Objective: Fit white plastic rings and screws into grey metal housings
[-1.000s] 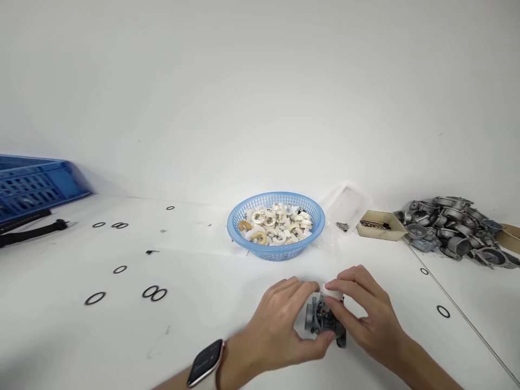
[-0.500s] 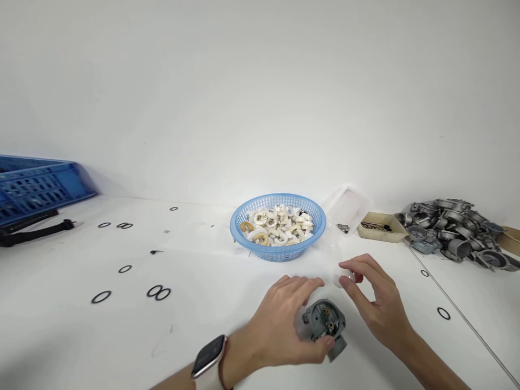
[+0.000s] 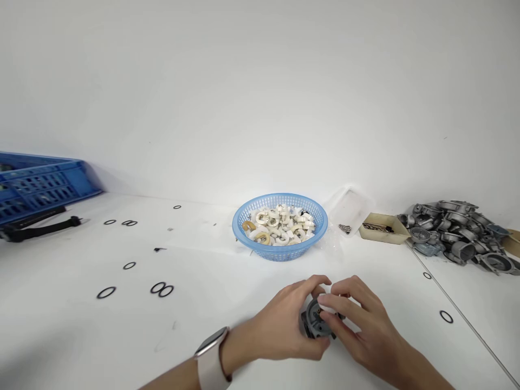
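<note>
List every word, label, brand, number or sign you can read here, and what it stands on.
No text can be read.
Black strip by the blue crate: faint marks, perhaps lettering, too small and blurred.
Watch: screen too steeply angled to read.
Metal part in the left hand: no legible marking.

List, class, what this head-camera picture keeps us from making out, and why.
All in the head view:
- White part: partly hidden by the right hand.
- Metal part: sides covered by the left hand and right hand.
- Blue crate: cut off by the left edge.
- Pieces in the beige tray: too small to identify.
</note>
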Demonstrator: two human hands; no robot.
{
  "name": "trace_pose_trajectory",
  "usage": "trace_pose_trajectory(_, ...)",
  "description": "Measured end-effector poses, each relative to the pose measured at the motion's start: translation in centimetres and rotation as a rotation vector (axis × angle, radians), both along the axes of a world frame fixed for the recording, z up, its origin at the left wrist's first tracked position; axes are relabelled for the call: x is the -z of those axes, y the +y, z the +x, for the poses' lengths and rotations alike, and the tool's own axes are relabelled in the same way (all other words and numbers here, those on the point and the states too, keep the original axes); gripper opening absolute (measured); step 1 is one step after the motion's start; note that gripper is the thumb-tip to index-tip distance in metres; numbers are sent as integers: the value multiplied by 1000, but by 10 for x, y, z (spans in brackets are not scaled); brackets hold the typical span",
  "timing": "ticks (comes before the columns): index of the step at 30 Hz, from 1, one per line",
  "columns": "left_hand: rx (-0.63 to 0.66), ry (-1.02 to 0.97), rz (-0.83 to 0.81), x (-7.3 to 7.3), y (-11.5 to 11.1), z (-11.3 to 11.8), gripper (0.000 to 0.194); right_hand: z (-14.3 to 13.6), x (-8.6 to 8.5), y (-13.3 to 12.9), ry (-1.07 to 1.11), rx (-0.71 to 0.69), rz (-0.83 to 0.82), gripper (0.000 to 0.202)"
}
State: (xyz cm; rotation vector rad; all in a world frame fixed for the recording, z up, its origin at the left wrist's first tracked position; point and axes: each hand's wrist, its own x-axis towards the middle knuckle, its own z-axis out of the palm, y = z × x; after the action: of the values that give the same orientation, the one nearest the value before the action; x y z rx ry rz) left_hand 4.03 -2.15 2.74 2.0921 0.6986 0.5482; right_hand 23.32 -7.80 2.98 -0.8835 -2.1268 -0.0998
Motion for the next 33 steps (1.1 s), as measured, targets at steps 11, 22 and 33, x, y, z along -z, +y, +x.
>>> trace_pose_trajectory(11, 202, -107, -181, 1, 3, -4, 79, -8, -1, -3, 7, -78, -64, 29)
trace_pose_trajectory(22, -7, -161, 280, 9, -3, -1, 42, 10, -9, 4, 252, 45, -78, 31)
trace_pose_trajectory(33, -61, -136, 403, 13, -4, -2, 28, 28, 2, 24, 329, 239, -64, 15)
